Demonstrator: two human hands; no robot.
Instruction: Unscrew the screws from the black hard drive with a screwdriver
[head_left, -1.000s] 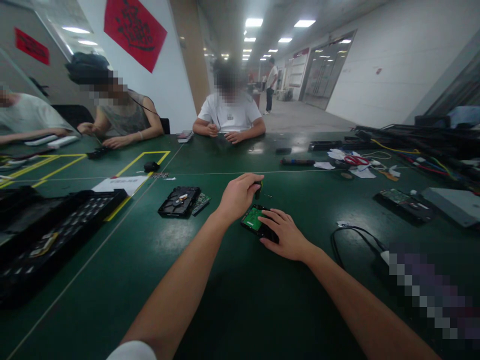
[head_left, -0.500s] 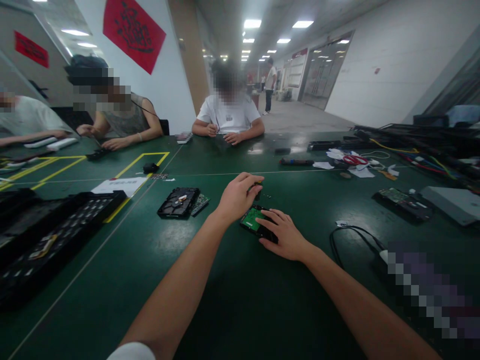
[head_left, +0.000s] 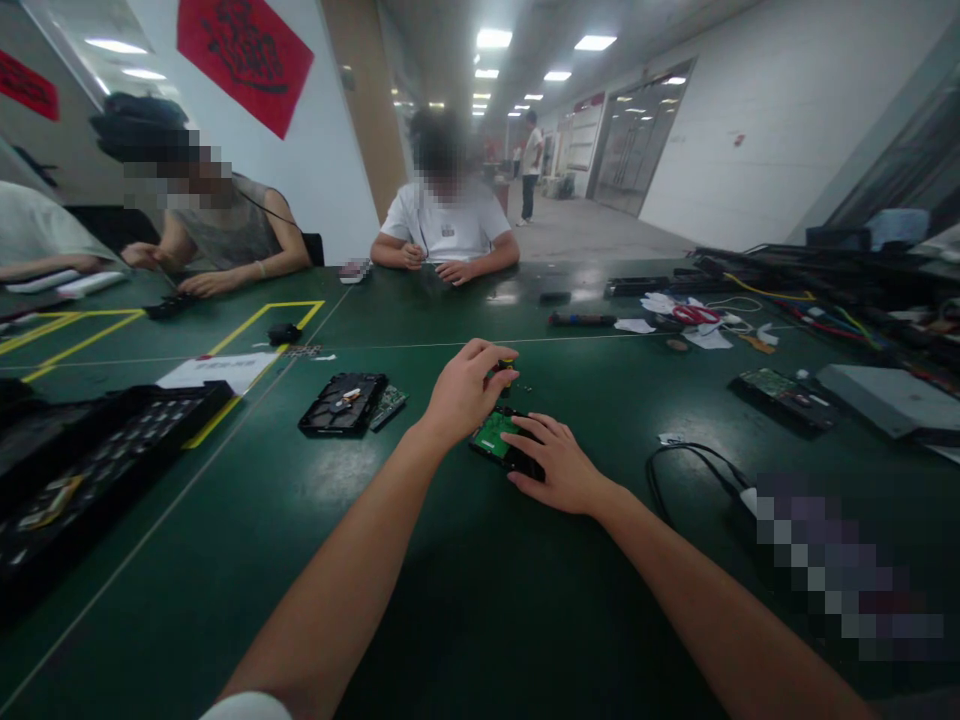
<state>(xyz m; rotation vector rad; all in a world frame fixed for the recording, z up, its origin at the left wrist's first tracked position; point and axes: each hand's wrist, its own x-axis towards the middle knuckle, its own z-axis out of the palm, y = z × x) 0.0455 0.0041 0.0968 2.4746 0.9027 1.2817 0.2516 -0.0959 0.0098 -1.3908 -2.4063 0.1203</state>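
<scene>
A hard drive [head_left: 491, 437] lies on the green table, its green circuit board facing up. Spread across the drive's right side, the fingers of my right hand [head_left: 559, 462] rest flat on it. Above the drive's far edge, my left hand [head_left: 469, 388] pinches a short screwdriver [head_left: 507, 366] with yellow on its handle; its tip is too small and dark to make out. A few tiny loose bits, perhaps screws [head_left: 526, 388], lie just beyond the drive.
To the left are an opened black drive housing [head_left: 341, 405], a loose circuit board [head_left: 388, 408] and a long black tray [head_left: 112, 475]. Another drive [head_left: 784, 398], a grey box [head_left: 885, 395], a black cable [head_left: 656, 480] and tangled wires are on the right. Co-workers sit opposite.
The view has shifted slightly, so everything appears a little further left. My left hand stays pinched on the screwdriver above the drive, and my right hand keeps its place on it.
</scene>
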